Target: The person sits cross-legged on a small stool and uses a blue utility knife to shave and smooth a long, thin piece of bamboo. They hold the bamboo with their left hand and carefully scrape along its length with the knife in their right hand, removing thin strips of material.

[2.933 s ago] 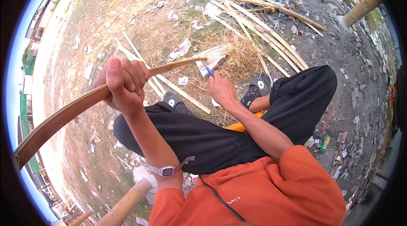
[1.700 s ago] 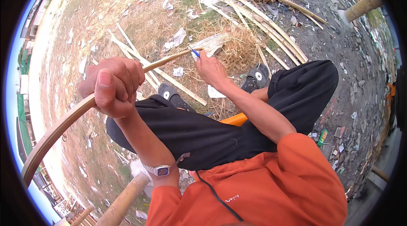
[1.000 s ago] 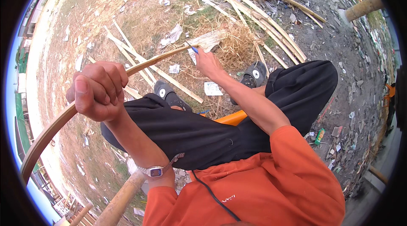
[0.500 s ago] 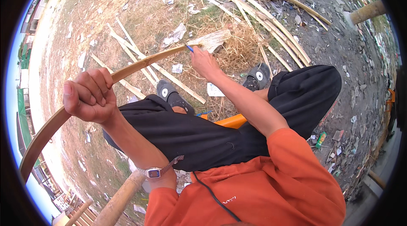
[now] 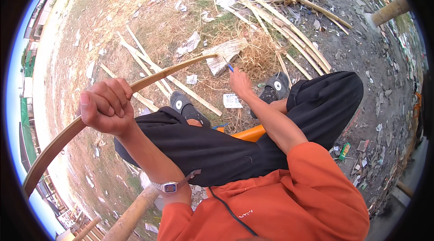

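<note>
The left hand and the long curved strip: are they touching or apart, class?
Touching. The head view shows the left hand closed around the long curved strip, its fingers curled over it.

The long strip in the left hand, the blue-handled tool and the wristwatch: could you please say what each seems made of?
Long strip: probably bamboo or wood, bare and matt, from its tan colour. Blue-handled tool: likely a plastic handle, given its even blue; tip too small to judge. Wristwatch: apparently silvery metal, from its shiny linked band.
</note>
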Demonstrator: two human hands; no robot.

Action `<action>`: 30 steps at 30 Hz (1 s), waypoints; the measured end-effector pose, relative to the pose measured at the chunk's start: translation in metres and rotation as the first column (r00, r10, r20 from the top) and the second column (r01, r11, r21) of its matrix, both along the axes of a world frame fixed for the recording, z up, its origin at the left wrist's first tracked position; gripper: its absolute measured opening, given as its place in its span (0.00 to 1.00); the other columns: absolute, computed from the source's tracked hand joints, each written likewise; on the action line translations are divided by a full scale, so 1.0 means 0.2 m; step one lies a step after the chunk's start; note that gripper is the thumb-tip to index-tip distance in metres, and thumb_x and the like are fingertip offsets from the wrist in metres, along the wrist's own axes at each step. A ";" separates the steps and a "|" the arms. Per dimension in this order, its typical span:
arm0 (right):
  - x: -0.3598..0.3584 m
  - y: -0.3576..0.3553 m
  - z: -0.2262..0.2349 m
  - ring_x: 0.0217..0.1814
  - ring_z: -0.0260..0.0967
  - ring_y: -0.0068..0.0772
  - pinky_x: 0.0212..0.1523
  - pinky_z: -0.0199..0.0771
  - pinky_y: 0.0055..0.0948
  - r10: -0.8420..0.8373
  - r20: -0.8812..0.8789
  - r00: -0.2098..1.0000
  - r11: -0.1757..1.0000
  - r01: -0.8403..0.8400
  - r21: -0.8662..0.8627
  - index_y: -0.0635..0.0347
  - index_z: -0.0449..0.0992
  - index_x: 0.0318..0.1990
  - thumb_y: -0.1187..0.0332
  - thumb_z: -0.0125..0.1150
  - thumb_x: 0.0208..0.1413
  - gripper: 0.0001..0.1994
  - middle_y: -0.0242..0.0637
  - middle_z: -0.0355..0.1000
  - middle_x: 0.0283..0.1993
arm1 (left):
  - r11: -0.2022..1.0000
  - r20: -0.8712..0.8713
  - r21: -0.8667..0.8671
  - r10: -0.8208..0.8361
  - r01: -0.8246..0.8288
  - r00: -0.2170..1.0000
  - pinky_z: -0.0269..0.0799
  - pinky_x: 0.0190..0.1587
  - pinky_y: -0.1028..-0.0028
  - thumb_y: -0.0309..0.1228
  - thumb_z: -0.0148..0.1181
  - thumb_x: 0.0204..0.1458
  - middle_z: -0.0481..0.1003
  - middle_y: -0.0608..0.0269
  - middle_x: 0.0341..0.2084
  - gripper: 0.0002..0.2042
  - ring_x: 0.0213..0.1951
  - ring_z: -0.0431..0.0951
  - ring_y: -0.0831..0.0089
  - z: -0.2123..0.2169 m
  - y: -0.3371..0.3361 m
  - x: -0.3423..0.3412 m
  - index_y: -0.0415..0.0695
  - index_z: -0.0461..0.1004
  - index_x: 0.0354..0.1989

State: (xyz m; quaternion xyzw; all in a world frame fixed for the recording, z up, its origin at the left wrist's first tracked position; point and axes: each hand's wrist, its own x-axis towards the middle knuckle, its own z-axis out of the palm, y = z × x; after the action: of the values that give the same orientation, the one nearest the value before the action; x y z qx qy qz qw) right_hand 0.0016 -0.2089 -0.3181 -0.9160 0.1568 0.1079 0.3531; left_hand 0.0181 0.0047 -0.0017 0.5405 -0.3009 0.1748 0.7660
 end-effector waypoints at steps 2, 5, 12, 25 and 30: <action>0.02 0.06 0.21 0.32 0.71 0.61 0.32 0.70 0.51 0.020 0.081 0.996 0.996 -0.027 0.088 0.62 0.64 0.40 0.63 0.43 0.60 0.11 0.57 0.71 0.27 | 0.998 -0.039 -0.024 0.050 -0.051 0.998 0.49 0.13 0.79 0.35 0.38 0.58 0.48 0.71 0.03 0.21 0.07 0.44 0.81 0.00 0.00 0.00 0.51 0.49 0.10; 0.05 0.15 0.36 0.30 0.69 0.63 0.31 0.68 0.54 0.093 0.332 0.939 0.975 -0.152 0.159 0.61 0.62 0.38 0.61 0.42 0.61 0.11 0.59 0.70 0.25 | 0.998 -0.046 -0.025 0.065 -0.066 0.997 0.49 0.12 0.79 0.35 0.39 0.57 0.49 0.71 0.02 0.21 0.06 0.44 0.81 0.01 -0.02 0.02 0.50 0.49 0.10; 0.12 0.18 0.38 0.27 0.68 0.67 0.29 0.66 0.58 0.153 0.203 0.967 0.983 -0.169 0.064 0.60 0.62 0.41 0.59 0.42 0.61 0.12 0.60 0.69 0.22 | 0.991 0.054 0.078 -0.112 0.108 0.992 0.49 0.09 0.79 0.34 0.38 0.57 0.50 0.72 0.01 0.22 0.05 0.45 0.81 0.03 -0.02 0.02 0.50 0.51 0.08; 0.19 0.16 0.25 0.27 0.69 0.63 0.27 0.67 0.55 0.147 0.222 0.964 0.989 -0.149 -0.008 0.61 0.62 0.38 0.60 0.41 0.61 0.12 0.58 0.70 0.22 | 0.999 0.023 0.041 0.015 -0.016 1.000 0.48 0.10 0.78 0.34 0.39 0.57 0.49 0.72 0.02 0.23 0.06 0.45 0.81 0.01 -0.04 0.02 0.50 0.49 0.08; 0.15 0.18 0.31 0.29 0.70 0.63 0.30 0.68 0.55 0.165 0.189 0.968 0.986 -0.167 -0.009 0.61 0.62 0.39 0.61 0.41 0.61 0.12 0.60 0.70 0.24 | 1.000 0.001 0.024 0.006 -0.006 1.000 0.48 0.11 0.78 0.34 0.39 0.57 0.49 0.71 0.02 0.22 0.06 0.45 0.81 0.02 -0.02 0.00 0.50 0.49 0.08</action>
State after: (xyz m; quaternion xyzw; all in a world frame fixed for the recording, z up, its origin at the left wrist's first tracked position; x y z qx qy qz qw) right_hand 0.0308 -0.1728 -0.2569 -0.9308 0.0449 0.0501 0.3594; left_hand 0.0186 -0.0001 0.0031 0.5506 -0.3020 0.1737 0.7586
